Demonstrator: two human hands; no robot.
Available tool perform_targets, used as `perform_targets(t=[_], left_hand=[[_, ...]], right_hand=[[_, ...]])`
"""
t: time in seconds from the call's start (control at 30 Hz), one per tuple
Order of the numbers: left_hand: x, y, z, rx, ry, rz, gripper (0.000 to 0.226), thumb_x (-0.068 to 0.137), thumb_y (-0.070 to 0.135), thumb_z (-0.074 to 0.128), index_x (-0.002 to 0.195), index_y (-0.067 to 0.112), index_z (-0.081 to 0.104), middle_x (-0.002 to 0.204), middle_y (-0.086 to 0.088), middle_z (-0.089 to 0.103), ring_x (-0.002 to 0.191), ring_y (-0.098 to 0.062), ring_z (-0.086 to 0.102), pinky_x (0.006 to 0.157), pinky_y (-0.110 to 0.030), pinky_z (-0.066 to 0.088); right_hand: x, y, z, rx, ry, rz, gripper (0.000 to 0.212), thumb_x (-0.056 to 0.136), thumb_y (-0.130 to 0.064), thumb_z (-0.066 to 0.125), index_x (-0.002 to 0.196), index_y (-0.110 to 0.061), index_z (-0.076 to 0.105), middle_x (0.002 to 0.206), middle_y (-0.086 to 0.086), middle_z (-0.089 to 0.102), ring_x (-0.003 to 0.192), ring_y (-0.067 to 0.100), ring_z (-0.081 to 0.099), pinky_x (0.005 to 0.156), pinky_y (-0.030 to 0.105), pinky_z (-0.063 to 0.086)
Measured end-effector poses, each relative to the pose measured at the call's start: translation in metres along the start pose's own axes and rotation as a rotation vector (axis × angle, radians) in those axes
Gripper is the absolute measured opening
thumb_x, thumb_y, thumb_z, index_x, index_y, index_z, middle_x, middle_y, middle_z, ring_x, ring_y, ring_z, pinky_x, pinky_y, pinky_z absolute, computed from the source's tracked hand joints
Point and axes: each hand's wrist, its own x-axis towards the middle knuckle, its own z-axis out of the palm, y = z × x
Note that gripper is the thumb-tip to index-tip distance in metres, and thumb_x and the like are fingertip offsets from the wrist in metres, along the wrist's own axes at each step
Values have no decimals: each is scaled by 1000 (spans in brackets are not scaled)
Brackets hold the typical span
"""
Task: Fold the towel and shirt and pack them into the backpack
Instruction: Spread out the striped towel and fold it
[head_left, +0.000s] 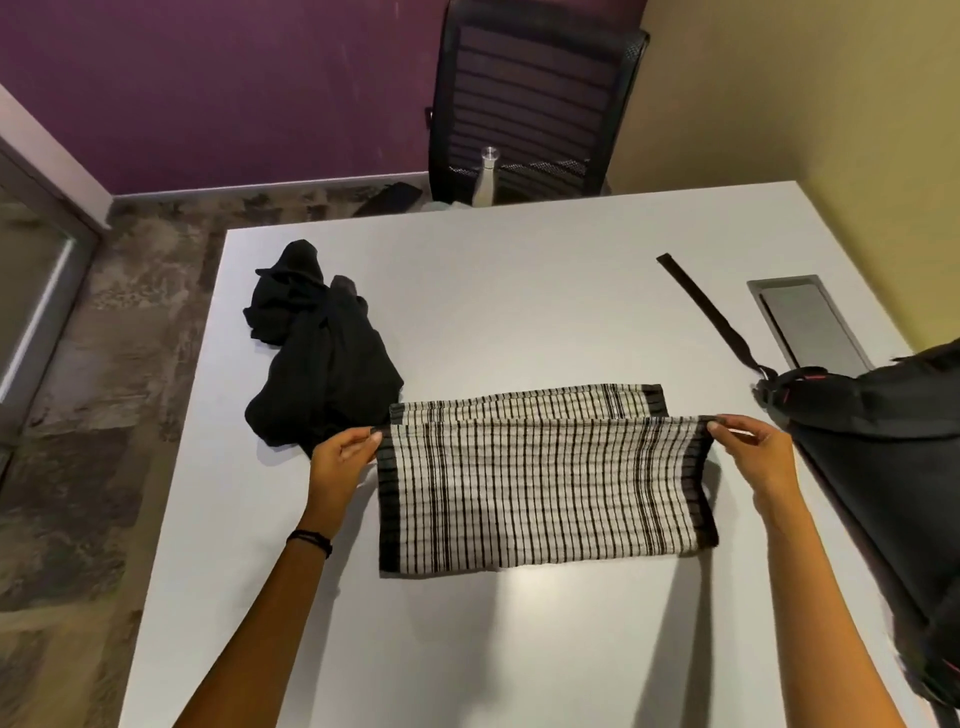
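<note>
Shirt (322, 364), black, lies crumpled in a heap on the left part of the white table (519, 291), its near edge just beside the left hand (340, 460). That hand (dark band (311, 540) on the wrist) pinches the top left corner of the towel (540, 493) btwn thumb & curled fingers. Towel is white w/ black checks & dark end bands. Its near part is held up & stretched taut btwn both hands, its far part flat on the table behind. Past the far table edge stand a pale bottle (485, 179) & a black chair (535, 93). Right hand (753, 452) pinches the top right corner the same way. Further right a black strap (711, 317) lies across the table, a grey hatch (810, 322) beside it, & the black backpack (883, 467) sits at the right edge, near the right hand.
</note>
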Motion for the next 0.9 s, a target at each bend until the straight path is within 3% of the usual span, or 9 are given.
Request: perform_targets(t=[0.1,0.17,0.27,0.33,0.47,0.6,0.77,0.9], left_hand=[[20,-2,9,-27,23,2,16,89,3,58,104,2,64,86,-5,67,70,2,67,66,-10,53],[32,-2,18,-23,24,19,16,89,2,58,103,4,64,83,0,67,69,3,66,65,-8,51],[49,-6,26,-13,45,17,11,88,4,60,97,6,67,71,6,69,69,-4,66,64,-10,52],[61,-13,29,-4,66,-3,12,87,7,62,97,3,68,76,-1,70,76,-17,66,68,-14,55],[75,-23,39,95,137,17,19,85,10,66,100,-1,69,89,-14,70,79,-22,66,78,-25,56],[76,-20,52,244,231,69,21,85,9,68,101,-4,69,85,-8,68,76,-15,61,67,-8,45],[81,-18,58,329,260,75,16,86,10,66,92,-5,70,75,-6,65,63,-5,54,60,-9,37],[90,-21,56,409,242,116,13,85,9,66,88,-3,70,87,-14,68,76,-17,57,70,-20,44]], right_hand=[[19,-1,14,-10,3,-3,16,86,-4,63,102,-2,65,80,-4,66,73,6,59,60,5,47],[33,-1,24,-22,-6,-4,11,88,-4,60,98,-4,63,85,7,63,75,11,57,63,15,47],[51,3,36,-39,-11,6,3,89,-5,59,90,-8,61,82,2,62,81,22,57,69,22,44],[62,9,42,-65,-10,6,4,89,-6,59,86,-8,62,80,2,61,82,23,56,73,26,46],[77,14,55,-138,11,6,3,87,-6,61,85,-7,63,81,10,62,83,24,56,77,33,47],[84,11,64,-210,49,22,2,86,-7,63,86,-7,65,81,11,61,81,22,55,76,27,40],[91,12,70,-273,47,15,10,88,-7,61,93,0,65,81,12,60,79,22,53,68,25,39],[94,13,75,-333,59,28,11,88,-9,61,92,1,65,79,11,60,77,24,54,70,27,37]])
